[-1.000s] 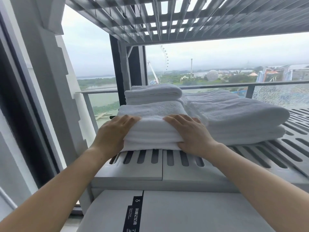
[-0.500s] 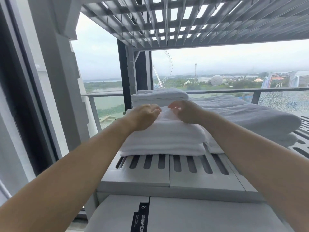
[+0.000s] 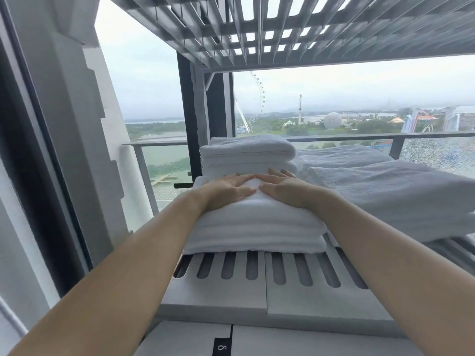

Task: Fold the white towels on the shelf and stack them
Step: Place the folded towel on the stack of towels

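A folded white towel (image 3: 254,227) lies on the slotted grey shelf (image 3: 257,289), near its front edge. My left hand (image 3: 228,190) and my right hand (image 3: 285,190) rest flat on top of it, palms down, fingertips almost touching in the middle. Behind it sits a stack of folded white towels (image 3: 246,155). To the right, larger white towels (image 3: 380,191) lie loosely spread across the shelf.
A slatted shelf (image 3: 282,29) hangs overhead. A dark post (image 3: 187,119) and a glass railing (image 3: 385,137) stand behind the towels. A grey wall and window frame (image 3: 51,150) close the left side. A grey panel (image 3: 282,340) with a black label lies below the shelf.
Both hands moved from the folded towel's front edge up to its far top. They went from pinching at the top to lying flat, palms down, on it.
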`<state>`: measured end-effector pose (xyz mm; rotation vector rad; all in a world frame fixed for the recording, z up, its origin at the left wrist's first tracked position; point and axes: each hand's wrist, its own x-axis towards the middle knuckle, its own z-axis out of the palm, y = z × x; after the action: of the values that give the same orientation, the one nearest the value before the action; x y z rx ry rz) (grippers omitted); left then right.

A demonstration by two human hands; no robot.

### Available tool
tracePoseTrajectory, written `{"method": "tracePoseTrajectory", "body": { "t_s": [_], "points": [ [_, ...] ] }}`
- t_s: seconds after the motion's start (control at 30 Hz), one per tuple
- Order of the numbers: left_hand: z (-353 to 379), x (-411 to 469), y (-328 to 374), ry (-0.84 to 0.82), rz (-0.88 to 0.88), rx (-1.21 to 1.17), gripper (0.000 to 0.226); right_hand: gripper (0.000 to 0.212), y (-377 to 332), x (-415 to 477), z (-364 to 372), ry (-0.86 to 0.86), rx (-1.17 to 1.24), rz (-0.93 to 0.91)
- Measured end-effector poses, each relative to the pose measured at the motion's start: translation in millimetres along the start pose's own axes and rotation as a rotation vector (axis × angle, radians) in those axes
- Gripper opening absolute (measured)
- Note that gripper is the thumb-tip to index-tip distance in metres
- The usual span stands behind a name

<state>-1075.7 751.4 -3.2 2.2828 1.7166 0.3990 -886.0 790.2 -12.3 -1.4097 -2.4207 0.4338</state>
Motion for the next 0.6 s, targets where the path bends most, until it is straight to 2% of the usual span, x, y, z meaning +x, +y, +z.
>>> {"method": "tracePoseTrajectory", "body": {
  "t_s": [0.07, 0.1, 0.17, 0.23, 0.3, 0.33, 0.4, 0.5, 0.6],
  "points": [
    [1, -8, -1, 0.024, 0.038, -0.109, 0.06, 0.049, 0, 0, 0, 0.026, 0.012, 0.001],
    [2, -13, -1, 0.081, 0.071, -0.196, 0.054, 0.049, 0, -1, 1, 0.052, 0.03, -0.003],
    [5, -25, 1, 0.301, 0.158, -0.306, 0.027, 0.043, -1, -8, 3, 0.179, 0.126, -0.021],
    [8, -37, 4, 0.503, 0.251, -0.256, 0.018, 0.027, -2, -19, 3, 0.392, 0.223, -0.065],
    [10, -53, 7, 0.517, 0.384, -0.11, 0.028, 0.014, -2, -30, 0, 0.56, 0.202, -0.135],
    [10, -61, 6, 0.482, 0.43, 0.01, 0.035, 0.013, 0, -34, -2, 0.584, 0.181, -0.174],
    [12, -75, 0, 0.416, 0.432, 0.249, 0.053, 0.015, 5, -44, -7, 0.518, 0.16, -0.242],
    [21, -86, -10, 0.455, 0.422, 0.464, 0.076, 0.021, 11, -65, -9, 0.337, 0.097, -0.356],
    [27, -91, -8, 0.527, 0.46, 0.534, 0.085, 0.051, 9, -87, -10, 0.251, -0.049, -0.451]
  ]
}}
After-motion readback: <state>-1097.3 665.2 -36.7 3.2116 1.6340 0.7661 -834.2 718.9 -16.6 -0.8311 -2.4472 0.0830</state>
